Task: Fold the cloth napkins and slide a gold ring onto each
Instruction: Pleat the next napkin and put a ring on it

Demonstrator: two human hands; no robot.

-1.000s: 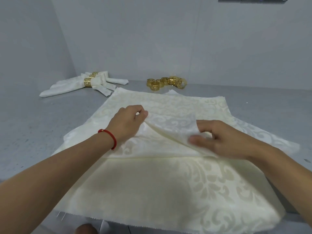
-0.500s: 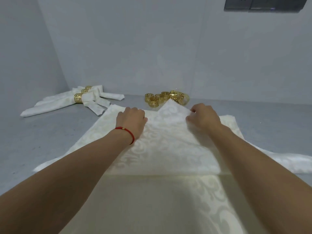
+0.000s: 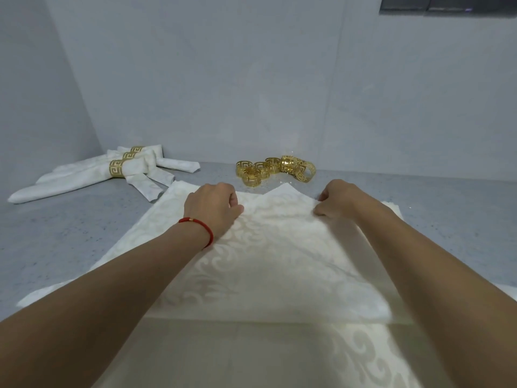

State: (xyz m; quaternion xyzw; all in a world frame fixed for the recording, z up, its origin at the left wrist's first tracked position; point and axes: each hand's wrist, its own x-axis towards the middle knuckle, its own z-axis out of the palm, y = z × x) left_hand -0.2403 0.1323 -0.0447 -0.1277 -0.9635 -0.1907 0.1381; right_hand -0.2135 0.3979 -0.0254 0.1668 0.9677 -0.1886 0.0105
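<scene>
Folding step in hand: top napkin (image 3: 279, 247) doubled over on the stack of flat napkins (image 3: 363, 354), its far corner peaking toward the loose gold rings (image 3: 275, 170). Left hand (image 3: 214, 211) at the folded layer's left edge, fingers curled and apparently pinching the cloth; right hand (image 3: 340, 200) at its right edge, fingertips closed on the fabric. Both grips thus clamped on the same napkin, though the fingertips themselves partly hidden by the knuckles.

Judged early in this napkin's cycle: one fold laid, no ring yet on it. Next move likely calling for the far corner to be set down and smoothed, then further folds or a roll narrow enough to pass through a ring. Slippery damask, probably prone to sliding out of line unless pressed flat at each crease.

Relative to the loose gold rings: folded napkin just in front, its peak nearly touching the cluster; finished napkins (image 3: 112, 172), already ringed, well to the left by the wall corner; grey desk (image 3: 56, 233) under everything; dark panel (image 3: 447, 4) high on the wall to the right.

In the way: the ring cluster close to the far corner, likely to be nudged by any forward push of cloth. Stack beneath liable to shift with the top layer.
</scene>
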